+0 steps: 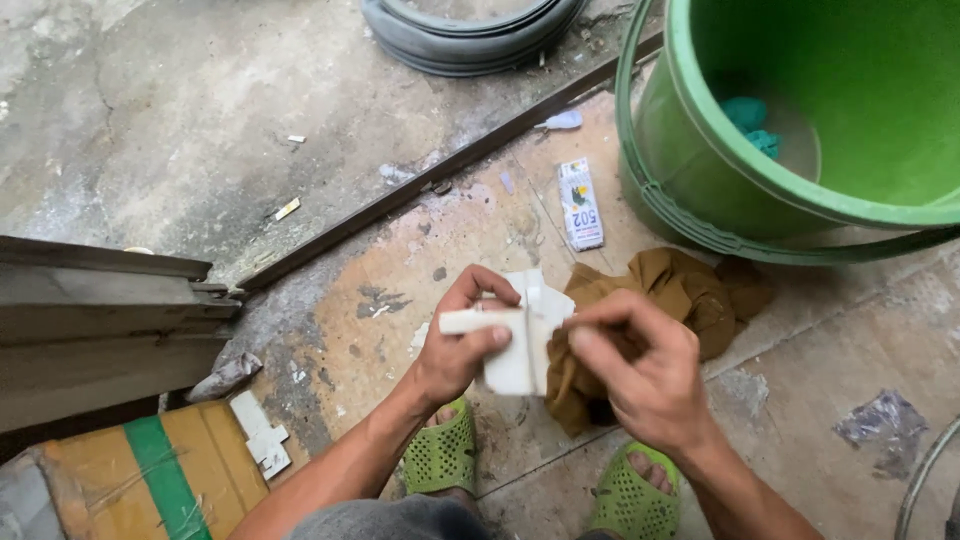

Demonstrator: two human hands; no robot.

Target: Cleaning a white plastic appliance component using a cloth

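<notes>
Head view: left hand (462, 345) clamps the white plastic piece (520, 335) between thumb and curled fingers, holding it up over the floor between the knees, steady for the right hand (640, 375), whose fingers pinch at its right edge (perhaps with the brown cloth (690, 295), hard to tell). Piece looks flat, off-white, with a bar jutting left, scuffed.

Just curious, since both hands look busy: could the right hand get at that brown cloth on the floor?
Probably yes. The right hand hovers directly over the brown cloth, with nothing between them, though its fingers now pinch the white plastic piece.
</notes>
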